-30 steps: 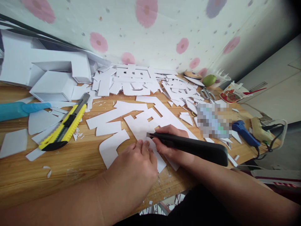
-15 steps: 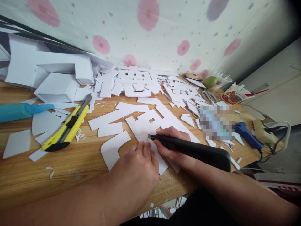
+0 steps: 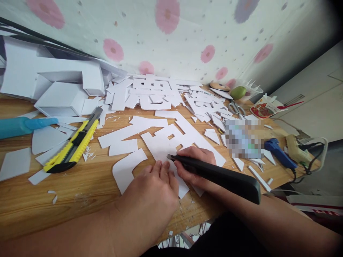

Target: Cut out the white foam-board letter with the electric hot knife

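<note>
A large white cut-out shape (image 3: 150, 141) of foam board lies flat on the wooden table (image 3: 80, 185). My left hand (image 3: 152, 192) presses its fingertips down on the board near the table's front edge. My right hand (image 3: 197, 162) grips a long black utility knife (image 3: 217, 173), its blade tip touching the board right beside my left fingertips.
A yellow utility knife (image 3: 72, 146) lies at the left among white offcuts. White boxes (image 3: 59, 96) and more cut-out characters (image 3: 158, 92) fill the back. Scissors (image 3: 237, 107), a green fruit (image 3: 238, 92), a blue glue gun (image 3: 278, 151) and a second glue gun (image 3: 296, 150) sit at the right.
The black knife's tip has stayed at nearly the same spot on the board; both hands have barely shifted, and the view has wobbled slightly.
</note>
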{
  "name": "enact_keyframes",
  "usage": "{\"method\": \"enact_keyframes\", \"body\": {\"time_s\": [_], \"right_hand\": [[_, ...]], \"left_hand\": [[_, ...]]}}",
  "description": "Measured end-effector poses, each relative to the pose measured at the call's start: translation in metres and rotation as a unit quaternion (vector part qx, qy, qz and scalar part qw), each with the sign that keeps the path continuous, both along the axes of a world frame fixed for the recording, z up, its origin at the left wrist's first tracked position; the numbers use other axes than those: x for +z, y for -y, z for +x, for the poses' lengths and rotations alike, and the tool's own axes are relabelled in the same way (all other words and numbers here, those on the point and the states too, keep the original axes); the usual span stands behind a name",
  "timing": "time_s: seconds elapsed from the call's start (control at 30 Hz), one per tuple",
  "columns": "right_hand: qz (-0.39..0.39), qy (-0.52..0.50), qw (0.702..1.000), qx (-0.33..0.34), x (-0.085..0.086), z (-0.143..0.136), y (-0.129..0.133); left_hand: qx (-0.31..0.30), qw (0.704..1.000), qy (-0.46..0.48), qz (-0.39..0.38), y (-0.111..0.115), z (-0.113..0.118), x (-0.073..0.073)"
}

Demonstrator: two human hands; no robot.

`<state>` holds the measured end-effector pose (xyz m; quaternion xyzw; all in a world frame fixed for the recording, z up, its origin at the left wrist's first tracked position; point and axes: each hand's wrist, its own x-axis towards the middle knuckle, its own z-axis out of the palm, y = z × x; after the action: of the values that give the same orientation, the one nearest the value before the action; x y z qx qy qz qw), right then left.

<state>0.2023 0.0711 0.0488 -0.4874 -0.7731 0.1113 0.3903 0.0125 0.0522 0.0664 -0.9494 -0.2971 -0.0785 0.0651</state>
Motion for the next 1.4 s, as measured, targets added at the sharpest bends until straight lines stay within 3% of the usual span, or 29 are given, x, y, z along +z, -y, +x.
{"method": "enact_keyframes", "body": {"time_s": [0.17, 0.43, 0.63, 0.83, 1.03, 1.13, 1.3, 1.4], "right_hand": [[0.008, 0.001, 1.0, 0.008, 0.01, 0.001, 0.006], [-0.047, 0.028, 0.998, -0.025, 0.02, 0.006, 0.018], [-0.094, -0.002, 0.995, -0.016, 0.02, 0.011, 0.022], [-0.143, -0.167, 0.975, -0.031, 0.023, 0.011, 0.013], [-0.172, -0.35, 0.915, -0.1, 0.021, 0.027, -0.004], [-0.177, -0.335, 0.921, -0.094, 0.031, 0.029, -0.002], [-0.273, -0.234, 0.933, 0.022, 0.059, 0.03, 0.016], [-0.321, -0.116, 0.939, -0.039, 0.071, 0.046, 0.021]], "left_hand": [[-0.002, 1.0, -0.026, -0.007, 0.001, 0.0, 0.004], [-0.004, 0.998, -0.066, -0.01, -0.003, 0.002, 0.007], [-0.012, 0.998, -0.047, 0.05, -0.002, 0.0, 0.002], [-0.011, 0.997, -0.015, 0.073, -0.002, -0.002, -0.003], [-0.026, 0.997, -0.019, 0.068, -0.006, -0.006, -0.003], [-0.028, 0.998, -0.006, 0.057, -0.008, -0.007, -0.002], [-0.037, 0.997, 0.046, 0.047, -0.018, -0.01, -0.005], [-0.025, 0.996, 0.062, 0.052, -0.026, -0.011, -0.007]]}}
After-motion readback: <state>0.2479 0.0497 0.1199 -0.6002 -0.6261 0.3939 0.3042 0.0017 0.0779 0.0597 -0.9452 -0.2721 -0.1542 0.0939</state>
